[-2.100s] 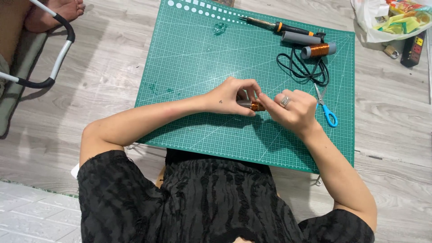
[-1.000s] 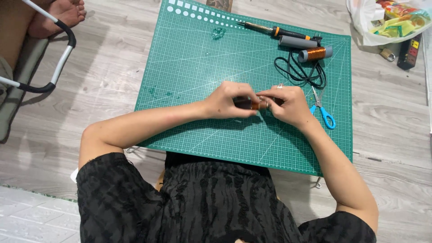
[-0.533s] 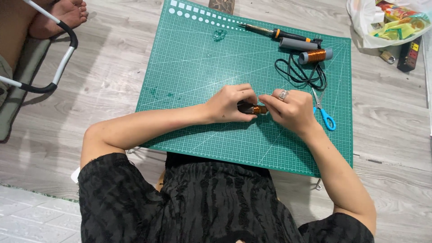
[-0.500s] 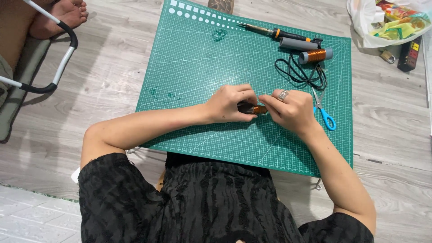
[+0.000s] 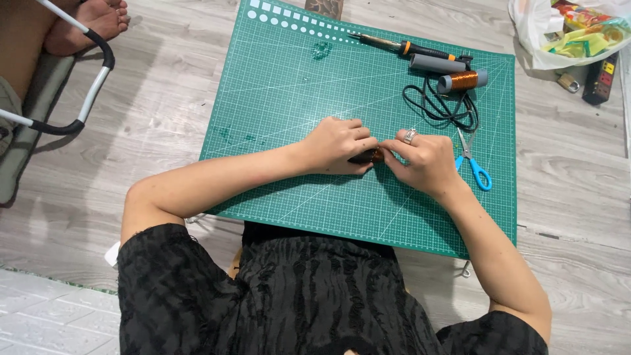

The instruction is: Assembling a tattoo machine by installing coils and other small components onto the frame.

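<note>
At frame centre our left hand (image 5: 338, 146) and right hand (image 5: 424, 161) pinch a small copper-wound coil (image 5: 373, 156) together. It seems light, with fragile windings; we judge its ends the safest hold.

We wear a black, crinkle-textured short-sleeved top, our arms bare from the upper arm down, with a silver ring on a finger of our right hand (image 5: 426, 164).

Small copper-wound coil (image 5: 373, 156) pinched between both hands.
</note>
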